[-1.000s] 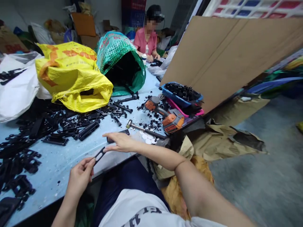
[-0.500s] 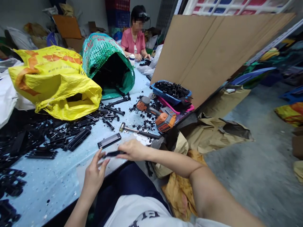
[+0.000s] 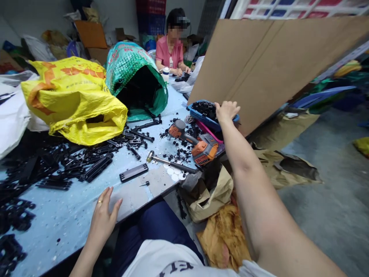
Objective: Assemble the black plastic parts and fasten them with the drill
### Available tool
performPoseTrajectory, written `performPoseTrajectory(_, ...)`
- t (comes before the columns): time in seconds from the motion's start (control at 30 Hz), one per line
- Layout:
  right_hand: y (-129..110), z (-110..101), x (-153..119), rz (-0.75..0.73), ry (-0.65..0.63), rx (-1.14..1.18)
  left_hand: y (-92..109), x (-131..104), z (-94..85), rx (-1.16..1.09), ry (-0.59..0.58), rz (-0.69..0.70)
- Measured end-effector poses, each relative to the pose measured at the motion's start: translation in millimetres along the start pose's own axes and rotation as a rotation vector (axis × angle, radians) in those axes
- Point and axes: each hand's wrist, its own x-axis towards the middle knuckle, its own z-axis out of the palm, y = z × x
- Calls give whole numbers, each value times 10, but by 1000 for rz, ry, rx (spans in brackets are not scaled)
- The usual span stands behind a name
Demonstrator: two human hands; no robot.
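Note:
My left hand (image 3: 104, 215) rests at the near edge of the blue table (image 3: 72, 207), fingers apart, holding nothing. My right hand (image 3: 227, 110) is stretched out over the blue basket (image 3: 211, 122) of small black parts; its fingers are spread over the basket's right side, and their tips are partly hidden. A flat black bar (image 3: 134, 172) lies beyond my left hand, with a small screw-like piece (image 3: 145, 184) nearer me. The hammer (image 3: 173, 163) lies to the right of the bar, below an orange and grey power tool (image 3: 193, 143).
Heaps of black parts (image 3: 72, 165) cover the table's left. Behind stand a yellow sack (image 3: 75, 96) and an open green sack (image 3: 135, 57). A cardboard sheet (image 3: 268, 65) leans at the right. A person in pink (image 3: 170, 54) works at the far end.
My right hand has moved away to the basket. The dark piece that was between both hands is no longer there. My left hand has opened and moved slightly left. A small screw-like piece now shows on the table.

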Motion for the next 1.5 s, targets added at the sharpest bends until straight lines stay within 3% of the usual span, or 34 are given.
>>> performPoseTrajectory(0.1, -339, -87, -351, -132, 184, 166, -115, -46, -63, 41, 8, -49)
performPoseTrajectory(0.17, -685, -182, -809, -412, 209, 324, -198, -72, -138, 71, -14, -104)
performPoseTrajectory(0.3, -1299, -289, -2118, -1260, -89, 600, -418, -57, -365, 161, 13, -238)
performPoseTrajectory(0.33, -1399, -275, -2436, -1404, -172, 615, -494, -46, -442, 194, 49, -275)
performPoseTrajectory(0.4, -1536, -200, -2941, -1517, -296, 584, -670, -32, -615, 274, 123, -353)
performPoseTrajectory(0.47, -1618, -93, -3217, -1498, -385, 560, -862, -25, -795, 363, 172, -430)
performPoseTrajectory(0.57, -1715, 13, -3241, -1461, -551, 630, -1127, 39, -1003, 465, 183, -482)
performPoseTrajectory(0.67, -1876, -16, -2991, -1402, -658, 770, -1309, 254, -1089, 521, 129, -445)
performPoseTrajectory(0.8, -2199, -130, -2658, -1155, -412, 749, -1437, 641, -1072, 581, 0, -338)
performPoseTrajectory(0.9, -2393, -166, -2659, -1153, -379, 652, -1459, 750, -1024, 584, -64, -284)
performPoseTrajectory(1.03, -2525, -139, -2914, -1295, -501, 543, -1274, 603, -888, 506, -86, -256)
performPoseTrajectory(1.23, -2572, -22, -3020, -1320, -632, 427, -731, 440, -653, 436, 106, -240)
performPoseTrajectory(1.33, -2496, 52, -2993, -1358, -682, 482, -752, 462, -730, 429, 186, -369)
performPoseTrajectory(1.5, -2370, 133, -3060, -1333, -639, 548, -1180, 663, -997, 480, 238, -677)
